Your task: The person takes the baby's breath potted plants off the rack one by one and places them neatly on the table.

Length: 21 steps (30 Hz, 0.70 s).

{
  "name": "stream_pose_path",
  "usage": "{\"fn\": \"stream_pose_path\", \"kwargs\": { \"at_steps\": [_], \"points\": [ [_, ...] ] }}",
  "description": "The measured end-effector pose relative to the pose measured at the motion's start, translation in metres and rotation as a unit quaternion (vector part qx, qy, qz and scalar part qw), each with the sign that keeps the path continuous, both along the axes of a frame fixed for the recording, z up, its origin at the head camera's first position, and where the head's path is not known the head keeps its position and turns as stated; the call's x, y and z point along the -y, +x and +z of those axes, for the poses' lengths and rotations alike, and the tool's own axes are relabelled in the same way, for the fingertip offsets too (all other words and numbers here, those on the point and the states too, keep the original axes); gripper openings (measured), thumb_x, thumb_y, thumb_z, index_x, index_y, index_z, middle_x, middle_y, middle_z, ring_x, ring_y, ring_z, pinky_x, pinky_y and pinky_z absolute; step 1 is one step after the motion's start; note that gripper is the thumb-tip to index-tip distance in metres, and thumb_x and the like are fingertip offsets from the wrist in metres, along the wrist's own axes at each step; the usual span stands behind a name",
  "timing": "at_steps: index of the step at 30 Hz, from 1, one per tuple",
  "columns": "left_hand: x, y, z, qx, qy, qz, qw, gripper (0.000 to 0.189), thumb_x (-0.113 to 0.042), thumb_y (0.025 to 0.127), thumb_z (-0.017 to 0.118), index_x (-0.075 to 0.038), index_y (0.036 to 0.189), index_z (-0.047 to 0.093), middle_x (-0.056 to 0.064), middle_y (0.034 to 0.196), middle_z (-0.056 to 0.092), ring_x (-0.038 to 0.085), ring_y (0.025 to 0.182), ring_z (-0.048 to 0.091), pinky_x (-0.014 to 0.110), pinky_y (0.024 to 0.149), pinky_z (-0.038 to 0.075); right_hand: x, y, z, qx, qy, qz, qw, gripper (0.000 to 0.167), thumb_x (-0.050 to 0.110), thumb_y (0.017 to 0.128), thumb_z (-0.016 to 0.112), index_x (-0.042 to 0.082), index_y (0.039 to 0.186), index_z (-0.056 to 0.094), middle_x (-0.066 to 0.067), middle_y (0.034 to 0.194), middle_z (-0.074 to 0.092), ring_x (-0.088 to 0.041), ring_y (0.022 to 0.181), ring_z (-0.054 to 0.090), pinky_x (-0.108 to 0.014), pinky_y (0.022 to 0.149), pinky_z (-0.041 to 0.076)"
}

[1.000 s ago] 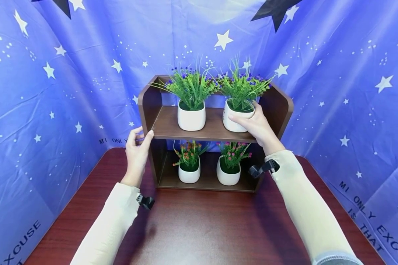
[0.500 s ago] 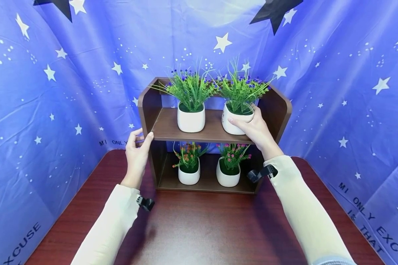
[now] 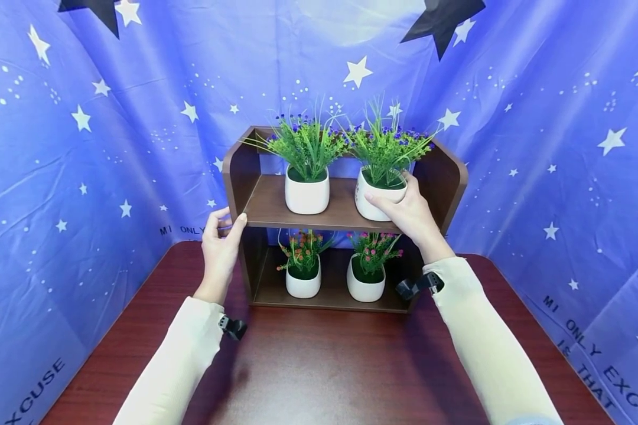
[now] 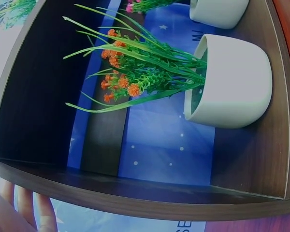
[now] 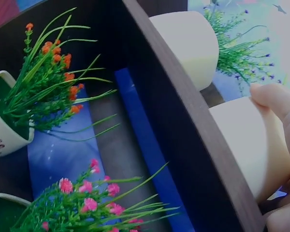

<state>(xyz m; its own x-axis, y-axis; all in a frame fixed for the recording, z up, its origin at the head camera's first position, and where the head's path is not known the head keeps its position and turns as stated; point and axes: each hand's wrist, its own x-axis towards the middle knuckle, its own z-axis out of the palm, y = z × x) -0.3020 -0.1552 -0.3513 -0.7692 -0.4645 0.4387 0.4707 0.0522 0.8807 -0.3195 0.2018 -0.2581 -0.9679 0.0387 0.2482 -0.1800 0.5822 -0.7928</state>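
Observation:
My right hand (image 3: 412,212) grips a white potted plant (image 3: 378,200) with purple flowers on the top right of a brown two-tier shelf (image 3: 319,223). The thumb lies on the pot's front; the other fingers reach round its right side, partly hidden. At the shelf's left side panel, my left hand (image 3: 220,248) holds the edge, thumb at the front and fingers on the outside. Beside the gripped pot stands another purple-flowered potted plant (image 3: 307,195). On the lower tier are an orange-flowered potted plant (image 4: 234,82) and a pink-flowered potted plant (image 3: 367,286).
The shelf stands on a dark red wooden table (image 3: 308,366), near its back edge. A blue star-printed cloth (image 3: 154,153) hangs behind and on both sides. The shelf's right side panel (image 3: 443,171) rises close to my right hand.
The pot in my right hand has shifted slightly toward the shelf's front edge. My left hand keeps its place on the side panel, and the other pots stay where they were.

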Motion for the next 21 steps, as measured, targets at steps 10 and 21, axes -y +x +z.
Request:
{"fn": "stream_pose_path", "kwargs": {
  "at_steps": [10,21],
  "points": [
    [0.000,-0.002,-0.003,-0.003,0.000,0.005,1.0000,0.035,-0.024,0.089,0.077,-0.009,0.119,0.067,-0.001,0.090,0.058,0.014,0.083,0.055,0.025,0.073,0.045,-0.002,0.019,-0.001,-0.015,0.010,0.007,0.9998,0.126,0.077,0.073,0.070,0.019,0.161,0.002,-0.019,0.158,0.030,-0.035,0.140,0.037,-0.059,0.107,0.035],
    [-0.001,-0.001,-0.002,0.004,-0.014,0.014,0.9998,0.038,-0.025,0.089,0.077,-0.009,0.121,0.066,-0.001,0.092,0.057,0.014,0.084,0.056,0.026,0.073,0.045,-0.010,0.040,-0.007,-0.040,0.014,0.006,0.9991,0.117,0.067,0.080,0.072,0.016,0.161,0.005,-0.024,0.149,0.039,-0.036,0.134,0.042,-0.058,0.103,0.038]
  ]
}}
